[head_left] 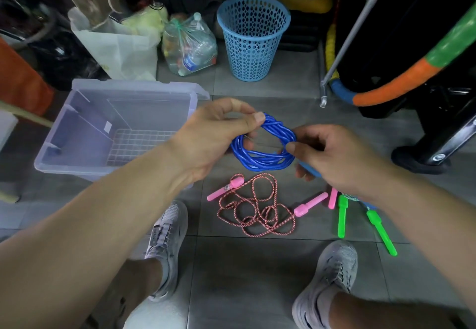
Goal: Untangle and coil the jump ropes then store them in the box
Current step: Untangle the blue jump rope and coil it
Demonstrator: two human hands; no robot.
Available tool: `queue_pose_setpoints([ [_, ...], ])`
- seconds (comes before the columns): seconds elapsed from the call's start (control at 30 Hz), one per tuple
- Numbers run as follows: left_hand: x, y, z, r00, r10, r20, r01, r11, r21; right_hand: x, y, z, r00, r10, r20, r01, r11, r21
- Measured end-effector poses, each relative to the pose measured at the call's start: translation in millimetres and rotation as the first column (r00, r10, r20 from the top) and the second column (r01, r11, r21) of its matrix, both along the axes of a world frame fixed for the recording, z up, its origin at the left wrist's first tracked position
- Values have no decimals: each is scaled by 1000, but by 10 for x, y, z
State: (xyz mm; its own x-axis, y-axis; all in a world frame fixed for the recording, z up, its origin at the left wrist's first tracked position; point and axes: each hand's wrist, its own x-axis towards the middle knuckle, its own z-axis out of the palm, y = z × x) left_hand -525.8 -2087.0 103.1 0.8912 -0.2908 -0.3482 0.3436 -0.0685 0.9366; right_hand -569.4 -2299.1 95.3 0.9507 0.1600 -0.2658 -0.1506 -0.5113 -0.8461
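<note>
A blue jump rope (260,158) is wound into a coil and held above the floor between both hands. My left hand (213,135) pinches the coil's upper left side. My right hand (332,158) grips its right side along with a blue handle (310,170). Below on the tiles lies a tangled pink-and-white rope (257,210) with pink handles. A rope with green handles (381,230) lies at the right, partly hidden under my right forearm. The clear plastic box (77,133) stands open at the left with nothing in it.
A blue mesh waste basket (253,37) and a bag of plastic bottles (188,45) stand behind. A metal pole (342,53) and an orange-and-green hoop (401,81) lean at the right. My two grey shoes (167,246) rest on the tiles below.
</note>
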Motion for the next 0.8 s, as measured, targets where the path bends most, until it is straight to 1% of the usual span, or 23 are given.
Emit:
queue_pose_setpoints([
  [0.1, -27, -12, 0, 998, -49, 35, 49, 999, -13, 1, -31, -7, 998, -43, -40, 46, 996, 83],
  [0.2, -45, -22, -3, 997, -71, 7, 72, 997, -28, -20, -61, -27, 998, 1, -61, 5, 995, 97],
  [0.3, -48, -17, -13, 997, -79, -18, 79, 997, -10, -40, -45, -51, 999, -5, -37, 8, 995, 98],
  [0.43, -48, -3, -54, 985, -133, -106, 137, 990, 26, -19, -51, -92, 996, -69, -62, 76, 988, 133],
  [0.53, -75, -19, -142, 966, -184, -180, 195, 980, 47, 0, -88, -136, 993, -113, -43, 117, 989, 96],
  [0.6, -86, -45, -196, 946, -246, -211, 264, 963, 59, 10, -119, -157, 987, -161, -27, 163, 982, 94],
  [0.7, -118, -175, -225, 932, -314, -181, 332, 940, 74, 25, -242, -132, 982, -185, 42, 183, 982, 44],
  [0.77, -129, -327, -236, 941, -317, -117, 328, 940, 92, 19, -366, -64, 972, -213, 97, 213, 977, 9],
  [0.8, -125, -419, -256, 946, -314, -79, 320, 944, 77, 18, -441, -29, 965, -237, 117, 237, 971, 7],
])
